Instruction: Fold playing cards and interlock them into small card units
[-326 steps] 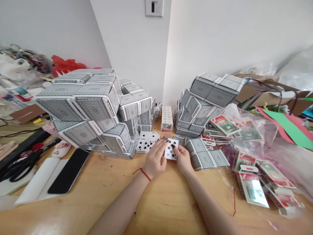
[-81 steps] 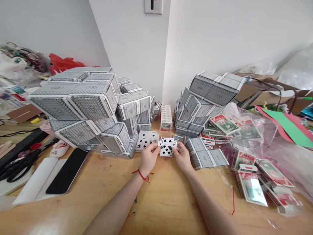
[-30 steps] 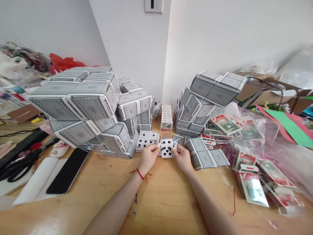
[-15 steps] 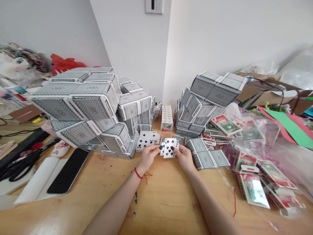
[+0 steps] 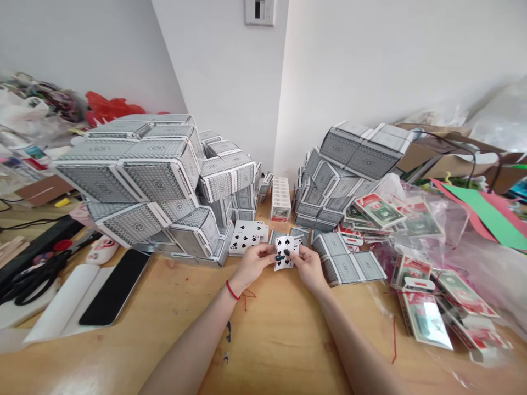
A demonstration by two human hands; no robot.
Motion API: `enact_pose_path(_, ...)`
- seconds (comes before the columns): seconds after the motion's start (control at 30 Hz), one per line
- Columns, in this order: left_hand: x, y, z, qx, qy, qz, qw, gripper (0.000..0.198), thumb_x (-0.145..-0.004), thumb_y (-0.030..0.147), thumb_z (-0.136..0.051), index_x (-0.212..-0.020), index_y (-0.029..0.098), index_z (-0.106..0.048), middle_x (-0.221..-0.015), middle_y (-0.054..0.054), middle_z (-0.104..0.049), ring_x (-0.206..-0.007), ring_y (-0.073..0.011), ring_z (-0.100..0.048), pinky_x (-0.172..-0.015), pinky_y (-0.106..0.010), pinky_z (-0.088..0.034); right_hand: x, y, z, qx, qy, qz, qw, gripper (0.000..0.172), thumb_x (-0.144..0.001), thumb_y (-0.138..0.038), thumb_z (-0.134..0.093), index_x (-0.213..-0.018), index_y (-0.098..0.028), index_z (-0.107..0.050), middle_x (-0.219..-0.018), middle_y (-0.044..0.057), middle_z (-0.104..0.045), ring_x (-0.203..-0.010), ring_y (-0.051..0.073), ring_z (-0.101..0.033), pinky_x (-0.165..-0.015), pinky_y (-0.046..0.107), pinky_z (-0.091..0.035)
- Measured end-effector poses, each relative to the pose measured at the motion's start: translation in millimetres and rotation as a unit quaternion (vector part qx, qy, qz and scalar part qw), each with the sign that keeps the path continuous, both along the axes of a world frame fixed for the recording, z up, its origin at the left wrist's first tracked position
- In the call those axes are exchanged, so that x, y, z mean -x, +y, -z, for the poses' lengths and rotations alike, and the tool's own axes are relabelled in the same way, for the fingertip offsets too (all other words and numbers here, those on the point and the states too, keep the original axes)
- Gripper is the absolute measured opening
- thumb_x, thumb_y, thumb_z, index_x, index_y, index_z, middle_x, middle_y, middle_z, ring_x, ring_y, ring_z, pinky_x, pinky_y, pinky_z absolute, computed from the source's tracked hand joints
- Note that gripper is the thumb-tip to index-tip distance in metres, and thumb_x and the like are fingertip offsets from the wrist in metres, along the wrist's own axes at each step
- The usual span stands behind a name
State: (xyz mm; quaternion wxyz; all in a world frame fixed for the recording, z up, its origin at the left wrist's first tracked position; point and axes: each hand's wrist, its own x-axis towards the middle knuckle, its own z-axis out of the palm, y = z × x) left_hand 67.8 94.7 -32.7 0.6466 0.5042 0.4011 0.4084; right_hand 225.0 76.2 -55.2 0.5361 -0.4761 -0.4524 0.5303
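Between my two hands are a few playing cards, spades facing up, the front one a seven whose faces look slightly bent. My left hand grips their left edge, thumb on the front. On the right edge my right hand pinches them too, its thumb pressed on the face. Fingers behind the cards are hidden. Left of my left hand lies a loose stack of playing cards, face up. Folded-card boxes with grey backs sit just right of my right hand.
Large stacks of grey card-built boxes rise at left and right. A row of white packs stands between them. Red-green card packs and plastic wrap lie right; a black phone and scissors lie left.
The cards, spread apart sideways before, are now drawn together and look bent. My hands have come closer to each other, with both thumbs shifted on the front card.
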Motion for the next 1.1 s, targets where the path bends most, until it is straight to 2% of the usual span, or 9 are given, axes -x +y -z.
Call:
enact_pose_path(0.13,-0.2,0.9,5.4,-0.017,0.031,-0.021,0.999,0.02,-0.06,0.029,-0.068,-0.07,0.012,-0.066,-0.071,-0.004,-0.064,-0.066,-0.013,-0.056,-0.063,-0.024,-0.044,-1.3,-1.0,-3.6,0.015,0.043,-0.028,0.999,0.034,-0.061,-0.042,-0.068,-0.08,-0.015,-0.063,-0.068,0.004,-0.066,-0.06,0.018,-0.059,-0.057,0.03,-0.046)
enact_pose_path(0.33,-0.2,0.8,9.5,-0.028,0.06,-0.032,0.997,0.018,-0.062,0.029,-0.065,-0.069,0.013,-0.067,-0.07,-0.003,-0.064,-0.065,-0.0134,-0.054,-0.063,-0.025,-0.042,-1.3,-0.6,-5.8,0.045,0.093,-0.047,0.994,0.032,-0.058,-0.037,-0.071,-0.081,-0.015,-0.064,-0.067,0.003,-0.067,-0.057,0.018,-0.059,-0.056,0.03,-0.046)
enact_pose_path(0.67,-3.0,-1.0,8.4,-0.016,0.085,-0.081,0.993,0.015,-0.06,0.029,-0.066,-0.062,0.013,-0.066,-0.06,0.001,-0.06,-0.06,-0.0114,-0.049,-0.058,-0.022,-0.036,-1.2,0.1,-4.2,0.054,0.069,-0.023,0.996,0.032,-0.055,-0.035,-0.073,-0.078,-0.014,-0.065,-0.066,0.004,-0.067,-0.054,0.015,-0.057,-0.052,0.026,-0.044)
enact_pose_path(0.87,-7.5,-3.8,9.9,-0.052,0.015,-0.086,0.995,0.021,-0.068,0.034,-0.06,-0.073,0.014,-0.067,-0.072,-0.003,-0.06,-0.072,-0.0142,-0.05,-0.068,-0.026,-0.039,2.3,-0.1,-5.5,0.047,0.099,-0.02,0.994,0.029,-0.057,-0.034,-0.072,-0.077,-0.014,-0.064,-0.066,0.003,-0.066,-0.055,0.015,-0.057,-0.052,0.026,-0.043)
enact_pose_path(0.97,-7.8,-4.1,10.7,-0.012,-0.032,-0.063,0.997,0.026,-0.069,0.037,-0.058,-0.071,0.012,-0.065,-0.068,-0.003,-0.058,-0.067,-0.0131,-0.049,-0.064,-0.026,-0.039,3.0,-0.3,-4.6,0.05,0.104,-0.023,0.993,0.029,-0.057,-0.035,-0.072,-0.076,-0.014,-0.064,-0.065,0.004,-0.066,-0.053,0.014,-0.056,-0.05,0.025,-0.042)
enact_pose_path(1.1,-6.3,-2.8,7.8,0.046,-0.092,-0.028,0.994,0.024,-0.064,0.035,-0.064,-0.064,0.011,-0.062,-0.06,0.0,-0.053,-0.06,-0.0095,-0.045,-0.06,-0.024,-0.037,2.1,-0.4,-2.8,0.056,0.103,-0.025,0.993,0.03,-0.054,-0.035,-0.074,-0.073,-0.013,-0.064,-0.063,0.003,-0.066,-0.052,0.014,-0.056,-0.051,0.026,-0.044)
